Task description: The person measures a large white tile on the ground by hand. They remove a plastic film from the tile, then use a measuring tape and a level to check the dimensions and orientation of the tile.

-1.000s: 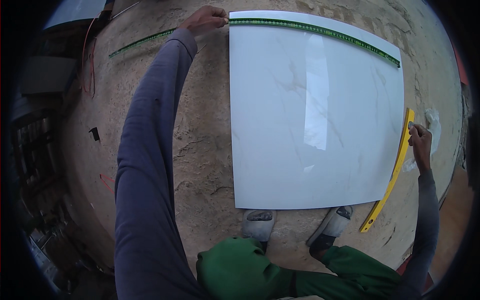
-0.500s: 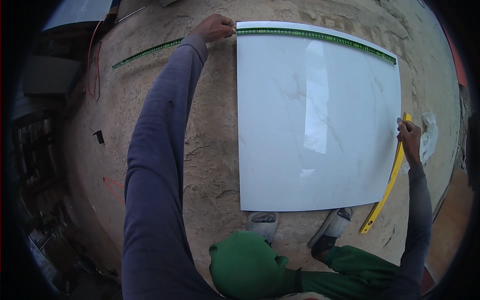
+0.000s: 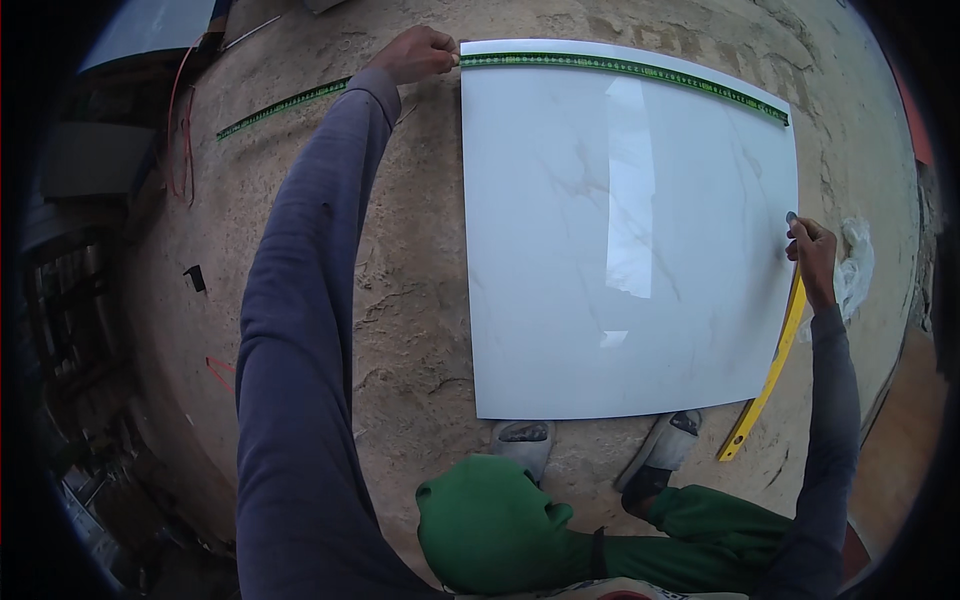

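A large white marble-look tile (image 3: pixel 550 330) with faint grey veins lies flat on rough ground. Across its far edge runs a green tape measure blade (image 3: pixel 620 66), ending near the far right corner. At the far left corner, my left hand (image 3: pixel 415 56) is closed on the blade, which continues out to the left behind my wrist. My right hand (image 3: pixel 815 258) is at the tile's right edge, pinching a small grey roundish piece (image 3: pixel 791 217) whose kind I cannot make out. Beneath that hand, a yellow spirit level (image 3: pixel 765 395) lies along the right edge, its far end hidden.
My sandalled feet (image 3: pixel 525 445) stand at the tile's near edge, below my green-clad knee (image 3: pixel 490 520). Crumpled clear plastic (image 3: pixel 855 265) lies to the right. On the left are a red cord (image 3: pixel 188 150), a small black piece (image 3: pixel 196 277) and dark furniture (image 3: pixel 80 300).
My right hand has moved slightly farther up the tile's right edge with the grey piece, now covering the level's far end. My left hand keeps its hold on the tape at the corner.
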Available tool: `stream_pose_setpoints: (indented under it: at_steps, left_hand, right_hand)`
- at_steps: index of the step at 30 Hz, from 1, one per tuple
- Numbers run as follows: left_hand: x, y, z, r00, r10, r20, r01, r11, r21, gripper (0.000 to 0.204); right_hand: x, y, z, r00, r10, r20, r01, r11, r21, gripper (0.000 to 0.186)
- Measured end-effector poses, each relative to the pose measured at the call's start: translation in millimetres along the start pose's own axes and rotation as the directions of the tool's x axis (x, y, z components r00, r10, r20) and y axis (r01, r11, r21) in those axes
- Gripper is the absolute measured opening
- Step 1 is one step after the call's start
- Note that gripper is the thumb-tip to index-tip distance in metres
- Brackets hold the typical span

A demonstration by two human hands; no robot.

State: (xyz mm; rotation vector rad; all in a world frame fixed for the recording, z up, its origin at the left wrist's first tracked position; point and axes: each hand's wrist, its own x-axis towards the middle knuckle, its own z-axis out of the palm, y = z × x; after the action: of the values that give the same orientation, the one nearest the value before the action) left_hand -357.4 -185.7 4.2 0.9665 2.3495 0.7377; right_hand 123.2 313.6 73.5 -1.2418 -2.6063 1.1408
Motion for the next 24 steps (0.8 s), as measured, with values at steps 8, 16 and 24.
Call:
stream_pose_setpoints:
  at_steps: [8, 16, 24]
  left_hand:
    - [-17.4, -39.5, -18.9, 0.999, -0.017, 0.050, 0.020, 0.998, -0.061, 0.020]
    - [-6.6, -34.4, -10.0, 0.998, 0.002, 0.062, 0.003, 0.997, -0.079, 0.025]
    - [-11.8, -21.6, -14.6, 0.996, -0.054, 0.066, 0.055, 0.998, -0.008, 0.022]
  right_hand:
    - [82.5, -25.9, 20.1, 0.992, -0.021, -0.123, 0.046, 0.979, 0.199, 0.036]
    - [189.9, -22.0, 35.2, 0.989, -0.049, -0.139, 0.077, 0.976, 0.205, 0.030]
    - [222.6, -31.4, 48.7, 0.981, -0.111, -0.158, 0.100, 0.992, -0.076, 0.031]
